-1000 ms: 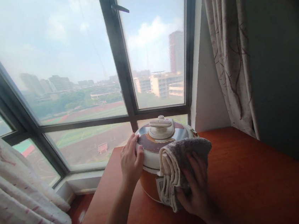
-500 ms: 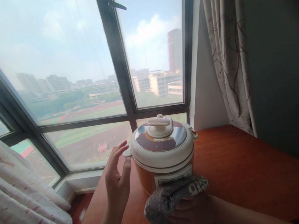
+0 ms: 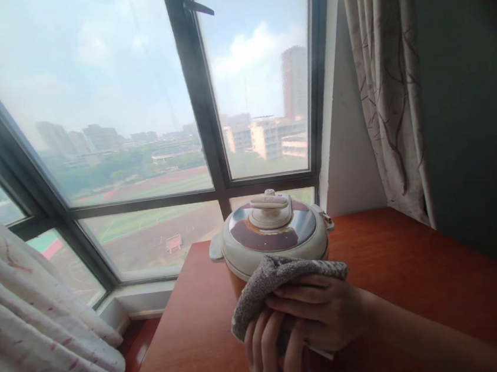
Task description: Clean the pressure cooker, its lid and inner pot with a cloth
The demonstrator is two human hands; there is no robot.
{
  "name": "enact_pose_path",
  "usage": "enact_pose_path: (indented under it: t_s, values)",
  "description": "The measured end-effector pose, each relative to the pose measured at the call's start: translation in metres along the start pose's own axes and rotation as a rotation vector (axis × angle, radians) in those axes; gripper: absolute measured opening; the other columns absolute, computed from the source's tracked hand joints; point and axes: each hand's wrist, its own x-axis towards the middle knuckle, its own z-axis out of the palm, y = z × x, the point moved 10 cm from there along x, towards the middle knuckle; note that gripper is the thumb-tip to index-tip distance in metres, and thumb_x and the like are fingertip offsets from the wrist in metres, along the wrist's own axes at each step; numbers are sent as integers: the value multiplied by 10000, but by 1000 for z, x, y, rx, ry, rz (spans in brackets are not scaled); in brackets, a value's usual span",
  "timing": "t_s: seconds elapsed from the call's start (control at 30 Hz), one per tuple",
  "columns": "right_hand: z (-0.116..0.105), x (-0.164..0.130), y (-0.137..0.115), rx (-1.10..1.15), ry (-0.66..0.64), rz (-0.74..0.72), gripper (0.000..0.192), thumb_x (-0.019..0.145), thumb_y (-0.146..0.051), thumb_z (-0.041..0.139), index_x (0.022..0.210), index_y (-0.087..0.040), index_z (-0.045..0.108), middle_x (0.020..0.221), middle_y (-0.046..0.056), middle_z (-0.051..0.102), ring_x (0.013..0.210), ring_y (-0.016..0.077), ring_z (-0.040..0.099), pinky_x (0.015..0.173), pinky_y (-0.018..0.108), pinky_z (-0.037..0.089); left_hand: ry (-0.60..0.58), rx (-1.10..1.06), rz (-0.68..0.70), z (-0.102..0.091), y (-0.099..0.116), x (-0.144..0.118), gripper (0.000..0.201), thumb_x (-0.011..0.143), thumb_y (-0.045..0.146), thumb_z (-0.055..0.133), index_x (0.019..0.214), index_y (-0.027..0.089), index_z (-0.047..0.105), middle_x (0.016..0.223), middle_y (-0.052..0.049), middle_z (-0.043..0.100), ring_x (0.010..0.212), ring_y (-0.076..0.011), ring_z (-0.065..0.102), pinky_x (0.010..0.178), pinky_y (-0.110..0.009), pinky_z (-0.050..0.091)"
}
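You have the grey cloth (image 3: 280, 277) bunched between both hands, just in front of the cooker (image 3: 274, 239) and pressed against its front face below the lid rim. Your right hand (image 3: 322, 314) is clenched over the cloth from the right, fingers curled across its folds; your left hand (image 3: 273, 355) comes up from below with fingers closed on the underside of the same bundle.

The cloth looks soft, light and limp, so it will likely sag and unfold wherever you let go; a gathered fistful, as you have now, seems the surest hold. The cooker looks heavy and rigid, with a smooth, probably slippery lid showing brown staining around the knob (image 3: 269, 203). If it has to be steadied or shifted, the small side handle (image 3: 215, 250) on its left or the body under the rim look like better holds than the glossy top.

The bench (image 3: 416, 263) is polished reddish wood, flat and likely slick under the cooker's base. It sits in a corner by a large window (image 3: 133, 103), with a curtain (image 3: 383, 89) hanging at the right and pale fabric (image 3: 37, 332) heaped at the lower left.
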Motion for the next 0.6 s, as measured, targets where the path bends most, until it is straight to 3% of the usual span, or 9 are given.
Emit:
enact_pose_path:
  t_s: [0.1,0.2,0.3,0.43,0.6]
  values:
    - [-15,-4,37,121,48,97,397,973,-297,450,1326,-264,630,1486,9,557,1385,209,504,1100,396,485,-36,24,-83,11,-9,14,575,864,176,616,1430,198,517,1383,-204,536,1311,-375,495,1045,-575,452]
    - [-30,-22,97,206,262,414,441,949,-208,469,1368,-282,587,1473,47,571,1349,256,541,1078,502,486,-46,45,-139,12,-18,16,691,890,97,558,1542,254,392,1476,-171,468,1378,-360,439,1103,-578,406]
    - [-24,-44,135,269,384,622,409,946,-157,494,1324,-258,616,1401,85,627,1316,260,564,1070,512,483,-34,55,-243,10,-36,5,740,920,50,463,1589,312,288,1589,-135,352,1448,-344,372,1124,-572,401]
    - [4,-62,148,406,410,742,347,994,-225,452,1273,-235,659,1363,97,651,1304,262,572,1092,513,467,-33,-14,-429,14,-62,-19,732,952,97,416,1616,294,179,1651,-152,236,1497,-354,307,1109,-593,431]
    - [14,-73,146,434,554,867,398,1029,-283,356,1222,-251,702,1299,80,686,1276,267,583,1133,543,414,-27,-65,-474,30,-55,-29,832,933,198,530,1628,170,72,1674,-245,81,1528,-436,154,1105,-708,353]
